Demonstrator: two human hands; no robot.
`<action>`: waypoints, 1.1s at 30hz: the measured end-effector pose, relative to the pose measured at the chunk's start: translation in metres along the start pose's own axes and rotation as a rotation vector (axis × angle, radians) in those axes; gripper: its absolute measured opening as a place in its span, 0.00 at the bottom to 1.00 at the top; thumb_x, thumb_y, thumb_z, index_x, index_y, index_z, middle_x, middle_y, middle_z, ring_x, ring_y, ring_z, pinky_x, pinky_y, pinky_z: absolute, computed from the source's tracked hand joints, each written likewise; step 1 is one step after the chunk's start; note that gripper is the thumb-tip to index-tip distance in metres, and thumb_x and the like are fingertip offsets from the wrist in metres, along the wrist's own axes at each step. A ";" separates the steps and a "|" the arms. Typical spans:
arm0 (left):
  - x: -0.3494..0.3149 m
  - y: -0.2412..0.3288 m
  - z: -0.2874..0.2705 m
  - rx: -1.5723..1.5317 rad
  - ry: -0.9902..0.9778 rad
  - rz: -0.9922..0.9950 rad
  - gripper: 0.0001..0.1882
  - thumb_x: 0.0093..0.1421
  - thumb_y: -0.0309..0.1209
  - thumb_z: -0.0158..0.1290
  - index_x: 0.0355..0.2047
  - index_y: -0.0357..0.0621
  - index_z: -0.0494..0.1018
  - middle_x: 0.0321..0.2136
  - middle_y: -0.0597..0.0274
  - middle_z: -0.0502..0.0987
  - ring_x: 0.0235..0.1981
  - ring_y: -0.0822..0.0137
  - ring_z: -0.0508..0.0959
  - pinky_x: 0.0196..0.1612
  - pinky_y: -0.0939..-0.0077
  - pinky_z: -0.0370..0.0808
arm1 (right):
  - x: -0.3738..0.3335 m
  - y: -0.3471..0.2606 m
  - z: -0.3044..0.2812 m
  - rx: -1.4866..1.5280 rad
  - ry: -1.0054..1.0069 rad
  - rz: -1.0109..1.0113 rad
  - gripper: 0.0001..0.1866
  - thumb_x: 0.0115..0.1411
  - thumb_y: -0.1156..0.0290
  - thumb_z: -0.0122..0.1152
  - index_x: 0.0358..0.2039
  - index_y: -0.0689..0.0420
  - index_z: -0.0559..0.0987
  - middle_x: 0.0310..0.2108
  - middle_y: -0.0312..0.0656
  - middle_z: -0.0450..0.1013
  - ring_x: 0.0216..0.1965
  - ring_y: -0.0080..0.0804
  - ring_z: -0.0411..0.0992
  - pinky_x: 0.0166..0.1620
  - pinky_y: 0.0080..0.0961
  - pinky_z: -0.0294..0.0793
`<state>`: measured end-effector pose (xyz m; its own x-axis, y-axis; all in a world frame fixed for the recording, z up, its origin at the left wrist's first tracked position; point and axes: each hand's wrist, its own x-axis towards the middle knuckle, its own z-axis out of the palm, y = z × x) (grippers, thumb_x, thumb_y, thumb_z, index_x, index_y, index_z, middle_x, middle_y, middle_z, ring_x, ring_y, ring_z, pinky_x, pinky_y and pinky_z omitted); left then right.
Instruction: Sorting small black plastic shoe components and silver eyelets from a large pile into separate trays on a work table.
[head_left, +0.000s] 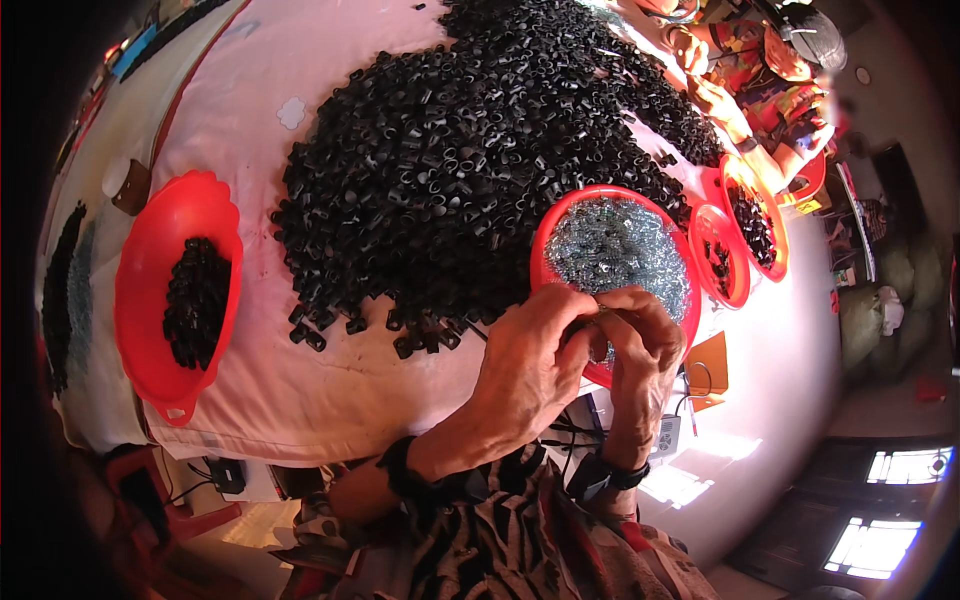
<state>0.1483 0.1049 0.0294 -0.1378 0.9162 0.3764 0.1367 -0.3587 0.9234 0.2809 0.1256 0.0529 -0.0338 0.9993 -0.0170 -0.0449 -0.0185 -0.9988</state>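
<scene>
My left hand (530, 360) and my right hand (642, 352) meet over the near rim of a round red bowl (541, 247). Both are closed, fingertips pinched together; a small dark bit shows between them, too hidden to name. Many small shiny silvery metal pieces (612, 250) fill the bowl. Beyond and to the left of my hands spreads a large heap of small black plastic pieces (430, 190), several of them hollow and ring-like. A few loose black pieces lie at the heap's near edge, close to my left hand.
At left, a scalloped red basin (150, 290) holds black pieces, near a paper cup (127, 187). Two red bowls (735, 290) (775, 262) with dark pieces stand at right. Across the table another person's hands (715, 100) work beside the heap. Pink cloth (270, 400) covers the table.
</scene>
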 end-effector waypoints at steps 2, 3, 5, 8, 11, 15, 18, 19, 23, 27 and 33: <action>0.004 -0.004 0.006 -0.023 -0.029 0.001 0.11 0.55 0.13 0.54 0.39 0.35 0.74 0.31 0.56 0.78 0.30 0.68 0.81 0.33 0.75 0.77 | 0.002 0.004 -0.008 0.004 0.028 -0.018 0.07 0.57 0.82 0.59 0.37 0.65 0.79 0.29 0.36 0.76 0.28 0.19 0.72 0.32 0.16 0.70; 0.007 -0.006 0.010 -0.043 -0.041 -0.005 0.11 0.55 0.13 0.54 0.39 0.35 0.74 0.30 0.56 0.79 0.30 0.69 0.81 0.33 0.76 0.77 | 0.003 0.005 -0.012 0.004 0.039 -0.030 0.07 0.57 0.82 0.59 0.37 0.65 0.79 0.29 0.35 0.76 0.28 0.19 0.73 0.33 0.16 0.70; 0.004 0.003 -0.002 0.026 -0.026 -0.032 0.10 0.57 0.14 0.53 0.39 0.34 0.74 0.31 0.56 0.79 0.30 0.70 0.81 0.33 0.77 0.77 | 0.001 0.001 -0.003 0.048 -0.014 -0.002 0.07 0.57 0.83 0.58 0.37 0.65 0.79 0.30 0.35 0.76 0.29 0.19 0.73 0.34 0.16 0.71; 0.005 0.000 -0.001 -0.042 -0.050 -0.084 0.09 0.58 0.15 0.53 0.39 0.34 0.75 0.31 0.57 0.80 0.30 0.73 0.80 0.34 0.79 0.77 | 0.000 0.001 -0.006 0.056 -0.010 0.007 0.07 0.58 0.83 0.58 0.37 0.65 0.79 0.31 0.36 0.77 0.31 0.20 0.75 0.36 0.16 0.72; 0.007 -0.001 0.001 -0.199 -0.087 -0.228 0.10 0.56 0.15 0.52 0.39 0.35 0.74 0.31 0.51 0.79 0.30 0.57 0.82 0.34 0.70 0.77 | 0.000 0.002 -0.009 0.053 0.006 -0.025 0.07 0.58 0.83 0.58 0.37 0.65 0.79 0.31 0.36 0.77 0.33 0.20 0.76 0.38 0.17 0.73; 0.009 0.000 -0.001 0.093 -0.029 -0.040 0.09 0.57 0.16 0.54 0.39 0.36 0.74 0.30 0.54 0.78 0.27 0.59 0.81 0.32 0.68 0.77 | 0.000 -0.002 -0.011 -0.134 0.101 -0.114 0.07 0.58 0.83 0.58 0.37 0.64 0.79 0.30 0.36 0.77 0.32 0.19 0.74 0.38 0.17 0.73; 0.008 -0.001 -0.002 0.284 -0.008 0.070 0.09 0.57 0.17 0.57 0.38 0.37 0.73 0.30 0.55 0.77 0.26 0.61 0.80 0.30 0.66 0.76 | -0.002 -0.001 -0.014 -0.104 0.158 -0.077 0.07 0.57 0.82 0.58 0.37 0.64 0.79 0.30 0.36 0.76 0.30 0.20 0.74 0.37 0.18 0.72; 0.010 0.001 -0.002 0.291 -0.019 0.072 0.09 0.57 0.18 0.58 0.38 0.38 0.73 0.29 0.55 0.76 0.25 0.62 0.79 0.29 0.66 0.76 | -0.003 -0.002 -0.015 -0.058 0.177 -0.027 0.07 0.57 0.83 0.57 0.37 0.63 0.79 0.30 0.37 0.76 0.29 0.20 0.74 0.36 0.18 0.72; 0.005 0.008 -0.018 0.137 0.031 -0.015 0.09 0.55 0.16 0.61 0.36 0.36 0.77 0.35 0.60 0.77 0.30 0.76 0.76 0.30 0.82 0.72 | -0.004 0.001 -0.012 0.169 0.144 -0.133 0.06 0.57 0.86 0.56 0.34 0.64 0.79 0.31 0.41 0.75 0.29 0.25 0.76 0.33 0.22 0.75; -0.016 0.015 -0.066 -0.135 0.014 -0.220 0.11 0.54 0.12 0.58 0.39 0.33 0.78 0.38 0.59 0.77 0.35 0.74 0.77 0.35 0.82 0.76 | -0.005 -0.001 0.006 0.175 0.143 -0.165 0.06 0.54 0.84 0.54 0.32 0.67 0.79 0.31 0.46 0.72 0.25 0.28 0.73 0.30 0.22 0.74; -0.045 0.026 -0.113 -0.355 0.132 -0.432 0.16 0.58 0.15 0.54 0.48 0.32 0.77 0.40 0.55 0.78 0.36 0.68 0.79 0.41 0.75 0.77 | -0.013 -0.001 0.028 0.324 -0.136 -0.085 0.08 0.52 0.91 0.55 0.31 0.67 0.79 0.34 0.46 0.73 0.29 0.31 0.76 0.31 0.24 0.77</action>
<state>0.0470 0.0338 0.0454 -0.2328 0.9709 -0.0554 -0.2938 -0.0160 0.9557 0.2535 0.1113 0.0555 -0.1483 0.9845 0.0936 -0.3670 0.0331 -0.9296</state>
